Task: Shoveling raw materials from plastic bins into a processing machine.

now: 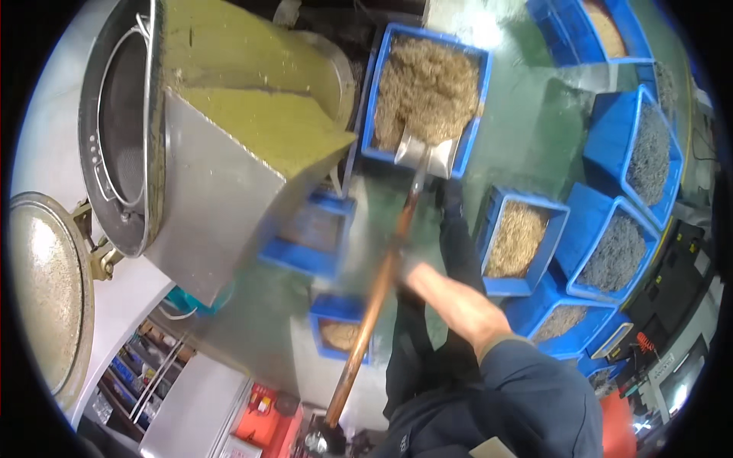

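Note:
A shovel (369,328) with a long wooden handle slants from the lower edge up to a blue bin (485,84). Its metal blade (429,155) rests at the bin's near side, against a heap of brownish-grey loose material (427,84), whose kind I cannot make out. Partway along the shaft, my right hand (401,263) is closed around it; the hand looks dark-gloved and is blurred. At the handle's lower end, my left hand (324,437), also dark, is wrapped round the grip and partly lost in shadow.
On the left stands a large metal machine with a yellowish hopper (252,99) and a round lid (50,290). Blue bins of grey pieces (611,252) line the right side. A bin of golden pieces (517,240) sits by my leg. Two smaller bins (298,259) lie left of the handle.

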